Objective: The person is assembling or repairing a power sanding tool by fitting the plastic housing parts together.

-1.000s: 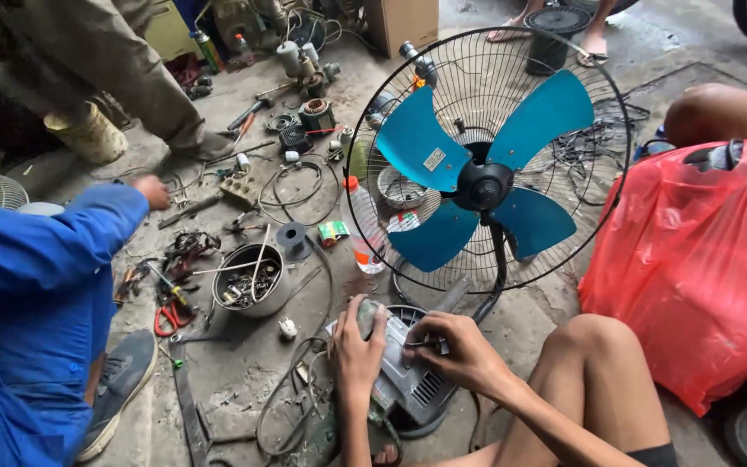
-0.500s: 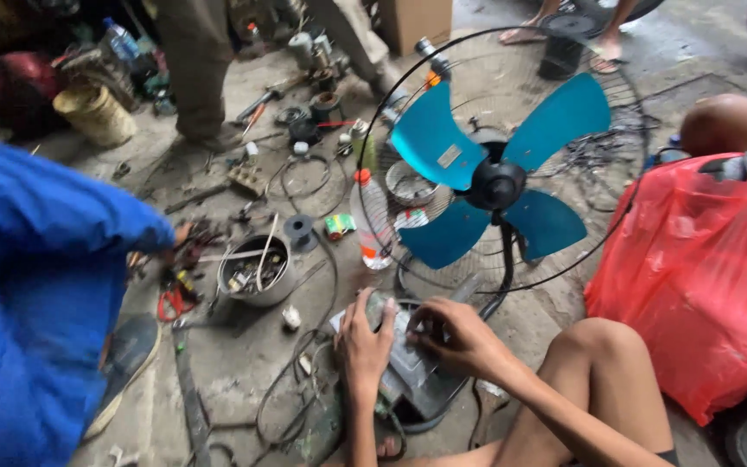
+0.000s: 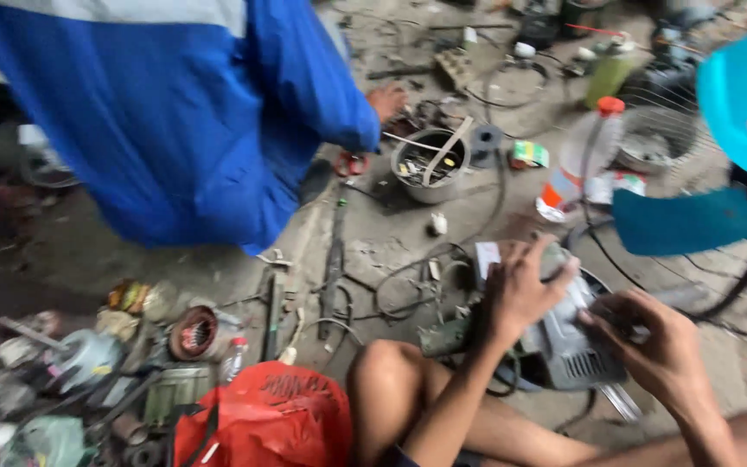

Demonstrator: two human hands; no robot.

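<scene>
**Work area: grey fan base held on the concrete floor**

The largest thing before you is a co-worker's blue jacket — smooth fabric with a pale band at the top — filling the upper left. That person's hand reaches down to the floor beside a round metal bowl holding loose tools and small parts.

At the right edge you see the fan's teal plastic blades, smooth and curved, partly cut off by the frame, with thin wire guard lines behind them. A red plastic bag, crinkled and glossy, lies at bottom centre beside your bare knee.

The concrete floor is rough, stained and cluttered: black cables loop across it, a clear plastic bottle with an orange cap stands near the blades, and a copper-wound motor stator lies among scrap at lower left. The cables and scrap crowd the space around your work.

The grey fan base — moulded plastic with a slotted vent — rests on the floor just in front of your knee. Your left hand lies on its top, fingers curled over the far edge, gripping it. Your right hand is half closed against its right side; motion blur hides whether those fingers pinch anything small.
</scene>
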